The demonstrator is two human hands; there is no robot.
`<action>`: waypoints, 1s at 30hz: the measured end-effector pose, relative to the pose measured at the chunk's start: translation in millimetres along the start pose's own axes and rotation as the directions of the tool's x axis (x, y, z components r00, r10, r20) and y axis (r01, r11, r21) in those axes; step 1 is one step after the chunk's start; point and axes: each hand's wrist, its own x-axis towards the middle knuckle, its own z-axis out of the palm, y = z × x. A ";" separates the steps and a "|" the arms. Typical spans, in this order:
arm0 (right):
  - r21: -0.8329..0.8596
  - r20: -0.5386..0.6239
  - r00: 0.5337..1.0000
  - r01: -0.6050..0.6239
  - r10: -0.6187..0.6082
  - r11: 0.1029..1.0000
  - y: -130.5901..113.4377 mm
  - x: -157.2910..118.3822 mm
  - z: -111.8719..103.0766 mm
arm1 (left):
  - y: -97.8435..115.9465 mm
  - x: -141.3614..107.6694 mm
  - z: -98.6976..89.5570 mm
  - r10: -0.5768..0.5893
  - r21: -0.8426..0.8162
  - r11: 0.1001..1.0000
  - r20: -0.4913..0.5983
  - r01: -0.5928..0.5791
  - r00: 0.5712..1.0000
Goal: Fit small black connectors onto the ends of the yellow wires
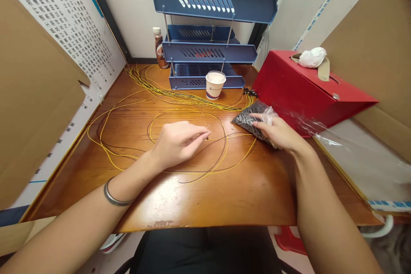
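Observation:
My left hand [181, 143] is over the middle of the wooden table, thumb and forefinger pinched at the ends of thin yellow and black wires [224, 145] that loop around it. Against a clear plastic bag of small black parts [248, 120] rests my right hand [276, 130], its fingers at the bag's opening; whether they grip the bag or a part is hard to tell. A long bundle of yellow and black wires [167, 93] runs across the table behind, ending in black connectors [250, 92] near the red box.
A blue tiered rack [208, 51] stands at the back, with a paper cup [215, 87] before it and a brown bottle [160, 49] beside it. The red box [302, 90] is at the right. Cardboard and papered panels flank both sides.

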 end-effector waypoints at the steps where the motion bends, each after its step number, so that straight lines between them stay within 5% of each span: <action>1: 0.026 0.021 1.000 -0.017 0.016 1.000 -1.2 -1.0 -0.3 | 0.0 0.0 0.0 -0.001 0.001 1.000 0.003 0.001 1.000; 6: 0.148 0.098 0.994 -0.057 0.043 0.987 -4.5 -3.3 -2.4 | -0.3 -0.5 0.8 -0.006 -0.005 1.000 0.009 0.006 1.000; 16: 0.090 0.216 0.965 -0.170 0.148 0.981 -10.0 -3.1 -3.0 | -0.1 -1.1 1.1 -0.002 -0.011 1.000 0.018 0.002 1.000; 30: 0.286 0.212 0.975 -0.120 0.060 0.951 -10.3 13.5 -0.2 | -0.6 -1.8 1.7 -0.002 -0.022 1.000 0.032 0.003 0.999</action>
